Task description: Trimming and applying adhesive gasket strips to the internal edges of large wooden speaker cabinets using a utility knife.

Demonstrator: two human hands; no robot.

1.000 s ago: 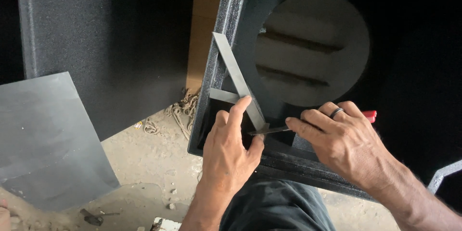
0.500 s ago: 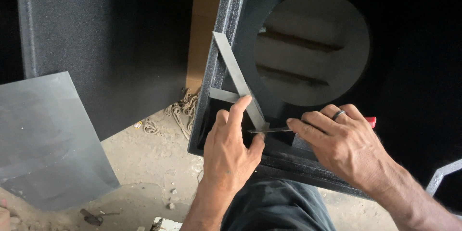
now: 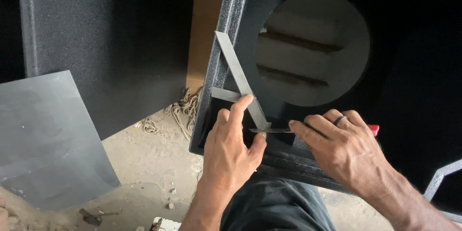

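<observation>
Light uneven: bright daylight on the concrete floor (image 3: 144, 163) at 7 o'clock and grey sheet (image 3: 43, 134) at 9; black panels toward 12 and 3 nearly swallow detail. Soft sheen on the metal strip (image 3: 238, 79) near centre. Left hand (image 3: 228, 151) and right hand (image 3: 344, 151) evenly lit, sharp. No evident blur; shadows soft.

A big black textured panel (image 3: 110, 43) fills the upper left of the frame, standing upright. Right of it, a strip of brown cardboard (image 3: 206, 24) runs down the top centre. Lower left, a flat grey metal sheet (image 3: 45, 139) leans over the dusty concrete floor (image 3: 144, 173). A tangle of frayed rope (image 3: 180, 110) sits on that floor, just below the cardboard. Small stones and debris (image 3: 171, 197) lie scattered at the bottom. Far lower right, a grey metal bar (image 3: 440, 180) pokes in.
</observation>
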